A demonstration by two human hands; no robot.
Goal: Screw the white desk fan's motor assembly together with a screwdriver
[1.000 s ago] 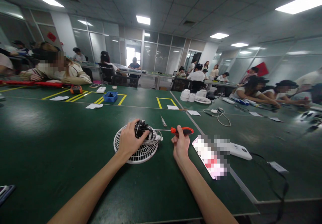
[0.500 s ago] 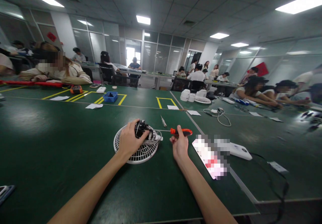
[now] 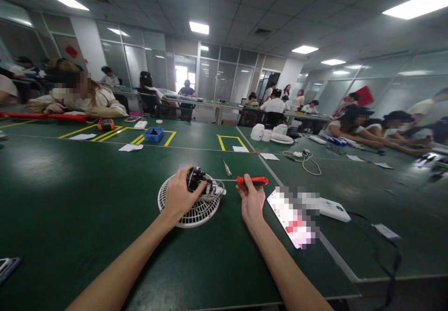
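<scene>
Our left hand (image 3: 179, 195), fingers curled, grips the black motor assembly (image 3: 197, 176) atop the white fan grille (image 3: 189, 219) | our right hand (image 3: 252, 202) pinches the red-and-black screwdriver (image 3: 258, 181), shaft at the assembly | motor exposed; driving unfinished, we judge; screws hidden

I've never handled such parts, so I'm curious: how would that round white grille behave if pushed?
The white grille would probably slide rather than roll, since it lies flat on the green table. Its closely ribbed shape suggests stiffness. The black mechanism over it may add weight, if attached.
</scene>
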